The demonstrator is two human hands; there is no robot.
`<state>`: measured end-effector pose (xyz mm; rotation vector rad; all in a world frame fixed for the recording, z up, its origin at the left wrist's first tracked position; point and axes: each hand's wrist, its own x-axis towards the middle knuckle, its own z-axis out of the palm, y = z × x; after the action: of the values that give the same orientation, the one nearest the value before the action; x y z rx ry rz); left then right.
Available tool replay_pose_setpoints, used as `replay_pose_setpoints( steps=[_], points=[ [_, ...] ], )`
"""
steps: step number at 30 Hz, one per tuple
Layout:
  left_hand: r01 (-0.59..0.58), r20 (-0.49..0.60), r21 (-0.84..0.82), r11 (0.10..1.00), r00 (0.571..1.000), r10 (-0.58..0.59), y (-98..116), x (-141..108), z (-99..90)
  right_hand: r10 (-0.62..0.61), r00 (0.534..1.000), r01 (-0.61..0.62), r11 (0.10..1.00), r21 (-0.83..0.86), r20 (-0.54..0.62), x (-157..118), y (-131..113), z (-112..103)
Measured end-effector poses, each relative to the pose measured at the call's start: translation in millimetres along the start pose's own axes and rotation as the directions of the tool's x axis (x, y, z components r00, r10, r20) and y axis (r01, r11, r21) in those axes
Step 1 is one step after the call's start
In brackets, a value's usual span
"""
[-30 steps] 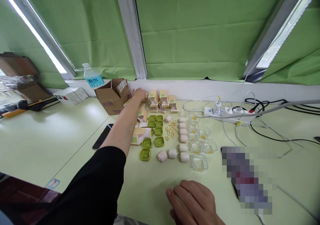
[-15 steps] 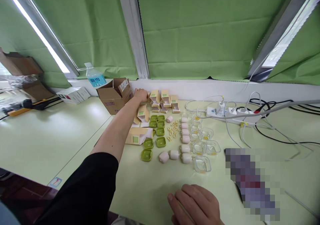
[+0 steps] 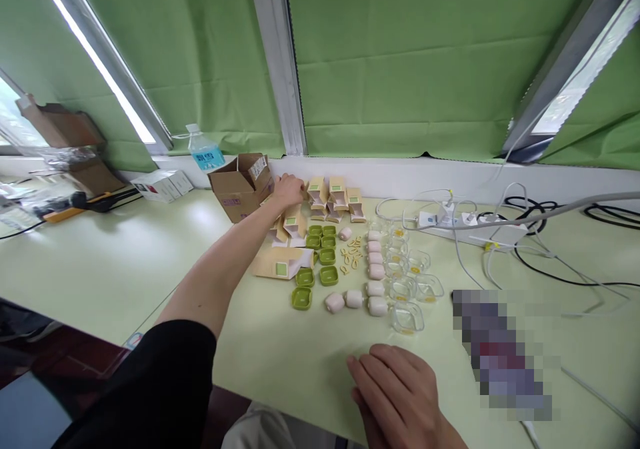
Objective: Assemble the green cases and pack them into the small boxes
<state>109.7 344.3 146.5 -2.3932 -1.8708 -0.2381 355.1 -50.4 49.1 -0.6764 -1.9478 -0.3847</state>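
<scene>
My left hand (image 3: 290, 190) reaches to the back of the table, between the brown cardboard box (image 3: 240, 186) and several small kraft paper boxes (image 3: 336, 196). Its fingertips bend down out of sight, so any hold is hidden. My right hand (image 3: 397, 389) hovers or rests near the front edge, fingers together and curled, with nothing visible in them. In the middle lie green square trays (image 3: 329, 276), pale pink rounded pieces (image 3: 354, 298), small yellow loops (image 3: 354, 252) and clear square containers (image 3: 407, 317). Another kraft box (image 3: 283, 264) lies on its side below my left forearm.
A white power strip (image 3: 473, 229) with tangled cables stands at the back right. A blurred-out dark object (image 3: 500, 352) lies at right. Behind the cardboard box stands a blue-labelled bottle (image 3: 206, 150); white boxes (image 3: 163, 186) sit farther left.
The view has shifted slightly, so the table items appear a little to the right. My left hand stays at the back by the paper boxes. My right hand keeps its curled pose near the front.
</scene>
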Motion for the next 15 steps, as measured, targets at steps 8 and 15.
replay_pose_setpoints(
  steps=[8,15],
  points=[
    [-0.093,-0.253,-0.162,0.982,0.966,0.050,2.1,-182.7,-5.2,-0.032,0.993,0.029,0.999,0.024,0.113,-2.7,3.6,5.7],
    [-0.130,-0.169,-0.180,0.975,0.981,0.100,-8.4,-278.2,18.9,-0.015,0.967,0.020,1.000,-0.017,0.253,-6.6,3.7,19.1]
  ],
)
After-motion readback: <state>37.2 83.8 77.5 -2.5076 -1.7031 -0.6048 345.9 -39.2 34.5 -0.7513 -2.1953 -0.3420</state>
